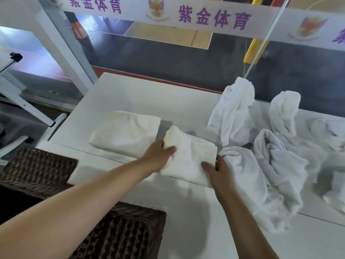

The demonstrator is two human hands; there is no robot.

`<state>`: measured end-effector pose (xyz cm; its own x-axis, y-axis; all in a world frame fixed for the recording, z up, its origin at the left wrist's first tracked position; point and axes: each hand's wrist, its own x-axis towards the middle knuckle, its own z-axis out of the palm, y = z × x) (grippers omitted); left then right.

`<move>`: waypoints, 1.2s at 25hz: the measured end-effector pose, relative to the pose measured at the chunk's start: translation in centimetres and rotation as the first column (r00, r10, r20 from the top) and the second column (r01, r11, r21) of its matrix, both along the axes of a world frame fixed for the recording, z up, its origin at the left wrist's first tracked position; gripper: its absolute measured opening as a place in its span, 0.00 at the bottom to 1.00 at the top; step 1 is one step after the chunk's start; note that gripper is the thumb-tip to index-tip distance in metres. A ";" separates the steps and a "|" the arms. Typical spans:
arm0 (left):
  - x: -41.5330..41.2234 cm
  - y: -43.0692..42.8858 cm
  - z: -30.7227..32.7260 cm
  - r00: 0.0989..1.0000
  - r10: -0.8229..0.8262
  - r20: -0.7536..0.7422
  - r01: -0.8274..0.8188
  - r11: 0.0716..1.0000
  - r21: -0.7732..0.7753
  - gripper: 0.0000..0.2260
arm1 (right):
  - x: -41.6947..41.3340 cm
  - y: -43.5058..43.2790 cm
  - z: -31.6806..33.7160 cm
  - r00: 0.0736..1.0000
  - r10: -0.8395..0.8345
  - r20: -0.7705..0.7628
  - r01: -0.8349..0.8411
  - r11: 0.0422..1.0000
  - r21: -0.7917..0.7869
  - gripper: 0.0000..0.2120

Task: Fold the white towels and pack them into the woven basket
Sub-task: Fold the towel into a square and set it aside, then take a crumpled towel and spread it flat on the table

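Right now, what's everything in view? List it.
folded towel: one, white, table centre-left
held towel: one, white, folded, right of it
crumpled towels: several, white, heaped on the table's right side
basket: one, dark brown woven, lower left by the table's near edge
table: one, white, centre
banner: one, white with purple lettering, top
left hand: grips held towel's left edge
right hand: grips its right edge

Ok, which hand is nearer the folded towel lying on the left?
Left. The left hand grips the left edge of the towel being folded, right beside that folded towel; the right hand holds its opposite edge, farther right.
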<state>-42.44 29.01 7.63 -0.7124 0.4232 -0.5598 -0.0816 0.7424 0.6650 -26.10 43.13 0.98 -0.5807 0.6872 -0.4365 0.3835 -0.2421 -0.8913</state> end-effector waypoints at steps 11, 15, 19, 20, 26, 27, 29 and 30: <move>-1.6 -1.7 -2.5 0.348 -0.800 -0.489 0.350 0.595 -0.724 0.26 | 3.2 -5.2 -8.1 0.787 0.308 0.535 -0.615 0.470 0.634 0.36; -5.2 -5.0 -3.2 0.538 -0.788 -0.299 0.351 0.531 -0.771 0.26 | 1.5 -4.5 -9.2 0.718 0.389 0.577 -0.696 0.404 0.594 0.34; -6.0 -5.6 -3.5 0.574 -0.771 -0.276 0.387 0.553 -0.738 0.26 | -1.2 -3.8 -8.3 0.681 0.421 0.600 -0.732 0.369 0.572 0.35; -6.1 -5.5 -3.2 0.585 -0.763 -0.274 0.396 0.563 -0.725 0.26 | -1.2 -3.8 -7.9 0.669 0.425 0.609 -0.743 0.370 0.558 0.36; -3.6 -4.4 0.7 0.619 -0.690 -0.375 0.411 0.691 -0.595 0.24 | 2.3 -2.5 -3.2 0.770 0.315 0.555 -0.638 0.366 0.678 0.33; -2.5 -3.9 1.3 0.615 -0.685 -0.390 0.425 0.705 -0.568 0.24 | 3.3 -1.7 -2.3 0.814 0.244 0.528 -0.581 0.370 0.725 0.33; 0.3 -2.9 2.4 0.610 -0.678 -0.410 0.468 0.726 -0.504 0.23 | 6.1 0.2 -1.1 0.854 0.065 0.516 -0.497 0.397 0.772 0.33; 1.8 -2.3 2.8 0.607 -0.675 -0.420 0.487 0.733 -0.475 0.23 | 7.7 1.2 -0.9 0.832 -0.010 0.555 -0.497 0.430 0.754 0.35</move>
